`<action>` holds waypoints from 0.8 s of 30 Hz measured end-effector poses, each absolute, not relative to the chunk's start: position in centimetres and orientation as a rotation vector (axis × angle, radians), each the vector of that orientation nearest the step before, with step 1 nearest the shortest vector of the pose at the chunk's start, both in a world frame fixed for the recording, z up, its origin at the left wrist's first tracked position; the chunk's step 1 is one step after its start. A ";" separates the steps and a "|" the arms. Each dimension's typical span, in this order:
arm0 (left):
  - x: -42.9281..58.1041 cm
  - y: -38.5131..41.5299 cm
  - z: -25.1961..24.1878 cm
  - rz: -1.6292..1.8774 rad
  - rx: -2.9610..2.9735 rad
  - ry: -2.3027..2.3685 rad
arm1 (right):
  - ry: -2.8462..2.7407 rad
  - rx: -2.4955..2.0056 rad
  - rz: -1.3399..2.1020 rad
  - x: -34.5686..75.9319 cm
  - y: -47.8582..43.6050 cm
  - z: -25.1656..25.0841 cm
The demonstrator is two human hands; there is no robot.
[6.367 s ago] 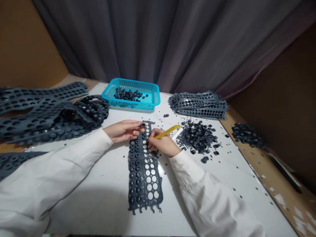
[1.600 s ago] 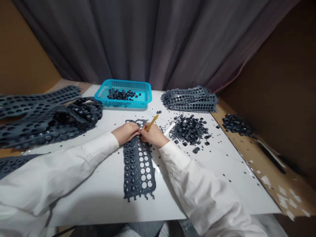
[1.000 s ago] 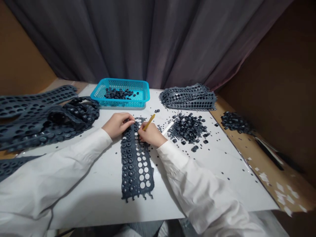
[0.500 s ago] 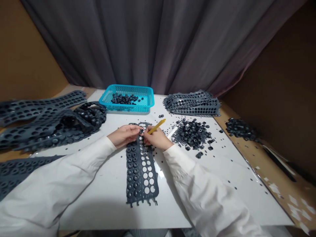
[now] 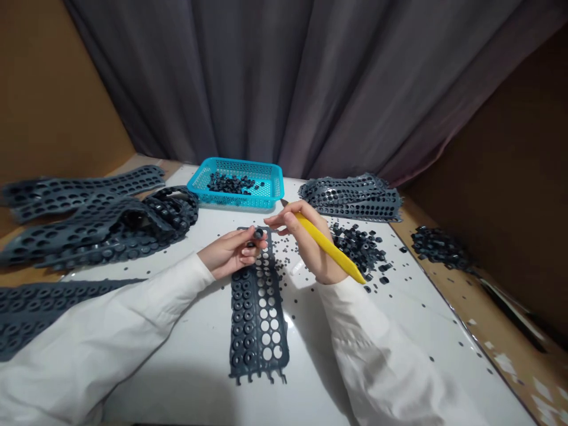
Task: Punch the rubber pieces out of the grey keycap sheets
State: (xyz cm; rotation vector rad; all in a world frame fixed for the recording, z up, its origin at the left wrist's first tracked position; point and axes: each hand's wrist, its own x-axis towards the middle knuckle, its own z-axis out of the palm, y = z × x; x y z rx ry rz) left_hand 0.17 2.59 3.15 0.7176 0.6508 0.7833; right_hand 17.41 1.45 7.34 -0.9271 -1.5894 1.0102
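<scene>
Yellow tool (image 5: 333, 249) in right fingers (image 5: 290, 222)

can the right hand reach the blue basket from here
Probably yes: the right hand is near the right end of the blue basket, with nothing apparent blocking the way, though the yellow tool it holds could hamper grasping.
</scene>
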 end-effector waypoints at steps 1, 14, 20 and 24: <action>0.2 2.5 3.2 0.780 0.724 0.659 | -1.623 -0.909 0.999 17.3 1.3 7.4; 1.2 1.8 3.5 0.801 0.649 0.682 | -1.767 -0.903 0.802 17.9 1.9 6.8; 0.4 2.8 3.3 0.899 0.673 0.959 | -1.910 -1.635 0.285 27.3 5.6 7.2; -0.9 4.9 3.4 0.989 0.790 1.051 | -1.847 -2.156 0.097 33.6 6.9 6.3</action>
